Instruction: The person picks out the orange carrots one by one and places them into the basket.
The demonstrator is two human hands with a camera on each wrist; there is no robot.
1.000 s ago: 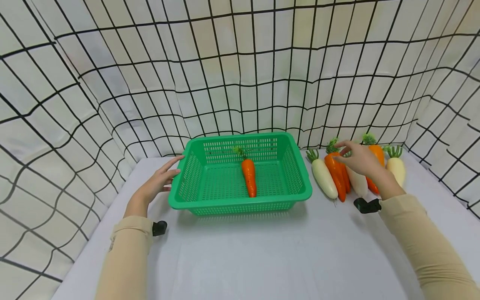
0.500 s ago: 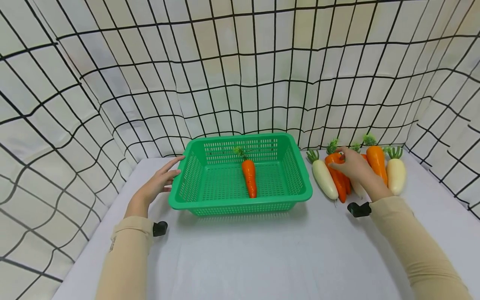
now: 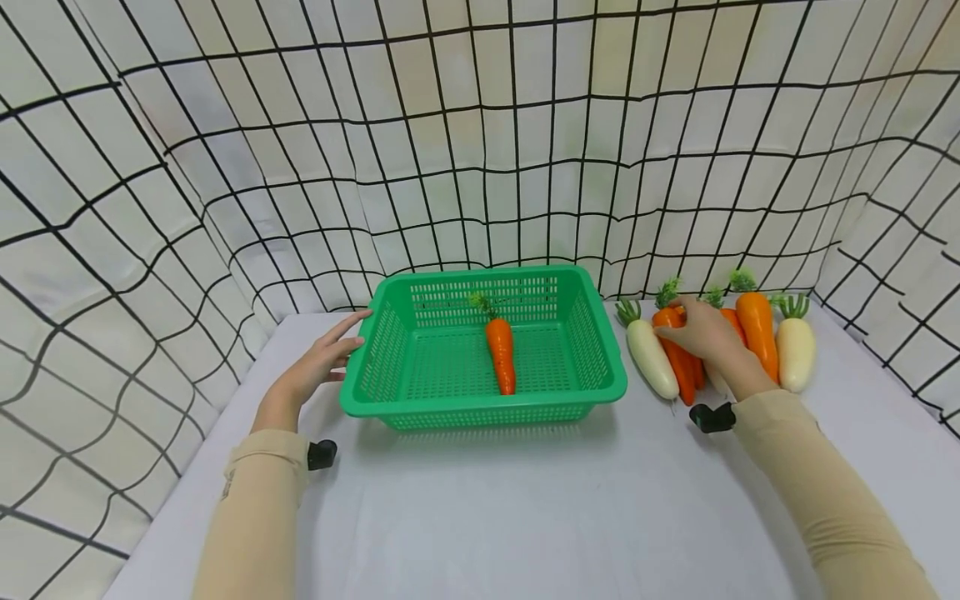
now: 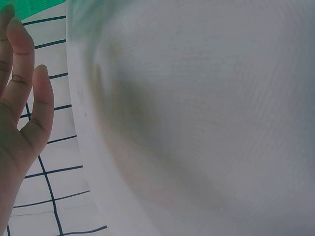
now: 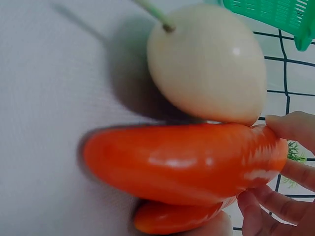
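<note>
My right hand (image 3: 705,337) is at the leafy end of an orange carrot (image 3: 681,377). In the right wrist view, thumb and fingers (image 5: 290,128) pinch the thick end of this carrot (image 5: 182,160), which lies on the table. A white radish (image 5: 206,64) lies beside it, and a second carrot (image 5: 172,217) shows on the other side. Straight, slightly bent fingers of my left hand (image 3: 311,367) touch the left rim of a green plastic basket (image 3: 487,408). One carrot (image 3: 501,354) lies inside the basket. The left wrist view shows the left hand (image 4: 22,108) holding nothing.
Right of my right hand lie another carrot (image 3: 757,329) and a white radish (image 3: 796,354). Part of a further radish is hidden under that hand. White cloth covers the table (image 3: 480,517); a black-gridded white curtain (image 3: 525,192) stands behind and at both sides.
My right hand has moved left and down onto the carrot, uncovering the carrot and radish at the far right. The left hand and basket stay in place.
</note>
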